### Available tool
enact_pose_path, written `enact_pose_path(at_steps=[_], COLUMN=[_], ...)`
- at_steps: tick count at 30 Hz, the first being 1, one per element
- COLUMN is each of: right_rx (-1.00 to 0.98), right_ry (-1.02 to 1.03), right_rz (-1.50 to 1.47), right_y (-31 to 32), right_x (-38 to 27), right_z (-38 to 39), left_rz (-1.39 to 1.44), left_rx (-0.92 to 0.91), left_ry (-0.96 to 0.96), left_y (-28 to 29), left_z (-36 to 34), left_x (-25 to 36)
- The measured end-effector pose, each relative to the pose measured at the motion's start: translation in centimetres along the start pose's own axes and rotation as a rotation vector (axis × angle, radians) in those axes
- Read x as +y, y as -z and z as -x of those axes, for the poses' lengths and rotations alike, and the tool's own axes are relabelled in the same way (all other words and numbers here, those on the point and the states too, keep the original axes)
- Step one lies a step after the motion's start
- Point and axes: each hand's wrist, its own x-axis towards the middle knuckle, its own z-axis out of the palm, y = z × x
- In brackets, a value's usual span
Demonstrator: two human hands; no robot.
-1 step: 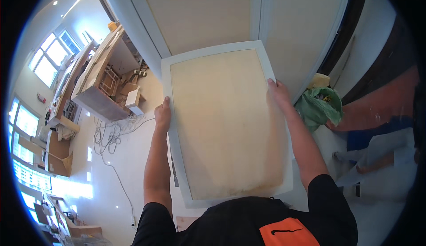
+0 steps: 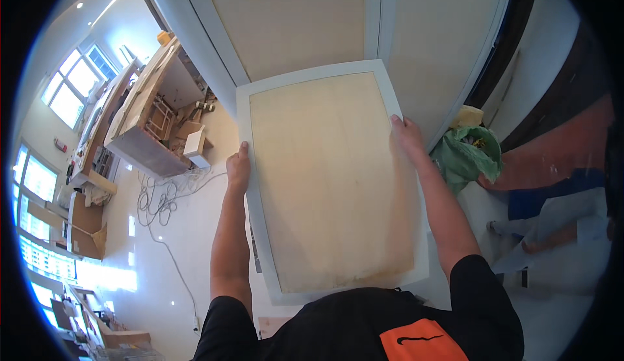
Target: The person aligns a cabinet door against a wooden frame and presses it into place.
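Between my two arms is a framed panel [image 2: 331, 179], with a white border around a pale beige inset that is stained brown near its lower edge. My left hand [image 2: 238, 168] is closed round the left border, thumb on the front face. At the upper right border, my right hand [image 2: 408, 134] grips the opposite edge with its thumb on the front. The fingers behind the panel are hidden. Its lower edge comes close to my black shirt. Just beyond the panel's top edge stands a large white-framed cabinet door [image 2: 292, 23] with a similar beige inset.
A green sack [image 2: 469, 159] with debris in it sits on the right, by a reddish sheet [image 2: 559, 149]. Left lie a coiled grey cable [image 2: 156, 205] on the glossy floor, a cluttered workbench [image 2: 146, 127] and a small white box [image 2: 196, 147]. Windows line the far left.
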Motion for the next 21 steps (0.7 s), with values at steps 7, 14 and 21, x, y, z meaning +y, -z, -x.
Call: enact_pose_path(at_steps=[7,14,21], right_rx=[-0.079,-0.110,-0.135], right_ry=[-0.027,-0.020,-0.060], right_rz=[0.043,0.101,0.102], right_y=[-2.1,-4.1,-6.0], right_x=[2.6,6.6,7.6], right_z=[-0.3,-1.9,-1.8], left_rz=[-0.240,-0.257,-0.303], left_rx=[0.045,-0.018,0.008], left_ry=[-0.020,0.091,0.037], left_y=[-1.5,-2.6,-2.2], left_z=[-2.4,-3.3,-3.8], left_x=[-5.2,-6.4,-8.1])
